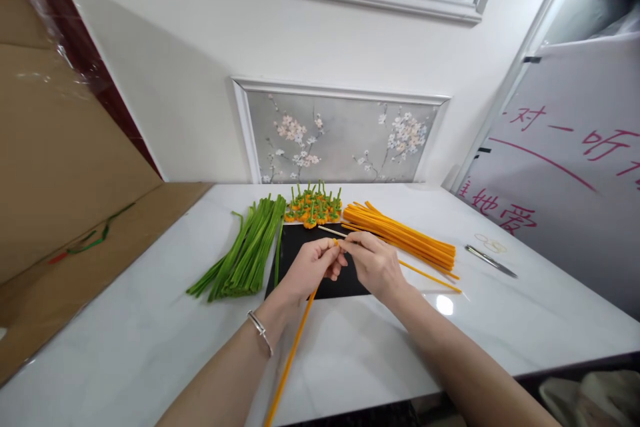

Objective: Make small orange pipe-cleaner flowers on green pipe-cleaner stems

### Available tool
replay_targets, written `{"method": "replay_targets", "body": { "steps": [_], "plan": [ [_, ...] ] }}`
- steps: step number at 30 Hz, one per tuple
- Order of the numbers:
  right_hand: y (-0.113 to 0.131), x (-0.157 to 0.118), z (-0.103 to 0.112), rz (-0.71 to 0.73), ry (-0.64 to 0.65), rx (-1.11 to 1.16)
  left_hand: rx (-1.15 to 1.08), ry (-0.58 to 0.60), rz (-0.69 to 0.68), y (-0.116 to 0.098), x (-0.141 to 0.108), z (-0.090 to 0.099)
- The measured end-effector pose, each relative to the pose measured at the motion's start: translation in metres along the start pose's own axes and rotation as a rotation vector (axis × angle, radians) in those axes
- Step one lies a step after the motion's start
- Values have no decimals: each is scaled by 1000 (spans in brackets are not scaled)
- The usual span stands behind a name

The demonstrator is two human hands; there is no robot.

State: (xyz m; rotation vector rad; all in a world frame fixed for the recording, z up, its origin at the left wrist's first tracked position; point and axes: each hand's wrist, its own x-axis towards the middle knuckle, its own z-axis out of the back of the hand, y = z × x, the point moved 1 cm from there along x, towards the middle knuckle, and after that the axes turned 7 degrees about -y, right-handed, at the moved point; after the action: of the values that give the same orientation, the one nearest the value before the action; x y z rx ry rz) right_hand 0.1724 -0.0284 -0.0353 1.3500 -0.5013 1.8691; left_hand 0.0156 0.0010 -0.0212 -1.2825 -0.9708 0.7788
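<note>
Right above the black mat (295, 243), my left hand (313, 263) and right hand (373, 260) meet, fingers pinched tight on an orange stem (295, 350), its tail running past the mat's near edge! A pale stick (330, 231) juts beyond my right fingers; green stems (247, 253) lie left of the mat, orange bundle (405, 233) to its right.

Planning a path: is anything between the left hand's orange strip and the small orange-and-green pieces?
Yes: in this view, the pale stick in the right hand juts between the pinched orange strip and the pieces.
</note>
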Motion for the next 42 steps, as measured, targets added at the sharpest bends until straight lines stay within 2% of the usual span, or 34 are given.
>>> {"method": "replay_targets", "body": {
  "steps": [5, 8, 13, 19, 26, 33, 37, 42],
  "plan": [
    [-5, 0, -3, -164, 18, 210, 50, -57, -56, -2, 0, -1],
    [-5, 2, -5, -207, 0, 277, 80, -75, -78, -3, -1, -1],
    [-3, 1, -5, -181, -37, 257, 63, -75, -63, -2, -1, -1],
    [-5, -1, -8, -106, -28, 185, 85, -84, -62, -2, -2, -1],
    [-5, -4, -10, -86, 4, 140, 131, -73, -57, 2, 0, 0],
    [-4, -6, -11, -73, 13, 78, 227, -80, -106, 2, 0, 2],
    [-1, -5, -11, -90, -6, 95, 283, -94, -148, -2, 0, 4],
    [5, 1, -6, -207, -13, 198, 279, -88, -154, -7, 0, 3]
  ]
}}
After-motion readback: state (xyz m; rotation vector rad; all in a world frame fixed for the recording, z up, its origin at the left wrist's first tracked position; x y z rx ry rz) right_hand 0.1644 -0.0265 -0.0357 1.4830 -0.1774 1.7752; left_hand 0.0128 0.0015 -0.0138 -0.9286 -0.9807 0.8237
